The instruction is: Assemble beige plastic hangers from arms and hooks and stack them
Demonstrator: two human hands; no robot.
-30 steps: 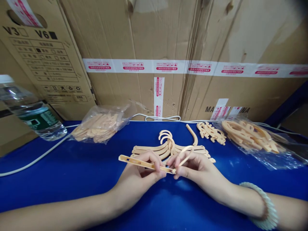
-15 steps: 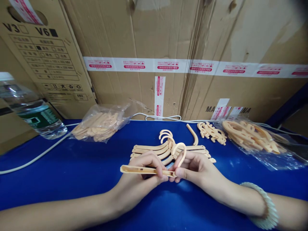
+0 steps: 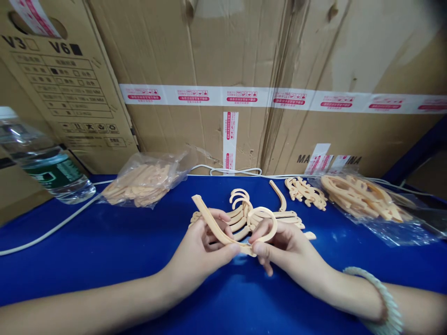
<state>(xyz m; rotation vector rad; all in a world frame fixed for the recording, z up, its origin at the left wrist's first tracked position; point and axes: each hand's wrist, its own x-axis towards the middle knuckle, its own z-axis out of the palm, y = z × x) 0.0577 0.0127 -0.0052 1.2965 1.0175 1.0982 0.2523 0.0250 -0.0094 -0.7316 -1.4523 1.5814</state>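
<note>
- Head view, clock centred on the grip, over the blue table (image 3: pixel 104 251).
- Clamping a tan arm piece (image 3: pixel 209 221) in the left hand (image 3: pixel 197 253), thumb against fingers near its lower end, with the free end pointing past the fingers to 10 o'clock.
- Pinching a tan hook (image 3: pixel 275 225) by its base in the right hand (image 3: pixel 291 249), thumb and fingers together on it, with the curve rising toward 1 o'clock.
- Holding both bases close together between the fingertips; cannot tell whether joined.
- Beyond at 12, a stack of hangers (image 3: pixel 282 214), partly hidden; farther at 1, a loose strip (image 3: pixel 279 194).
</note>
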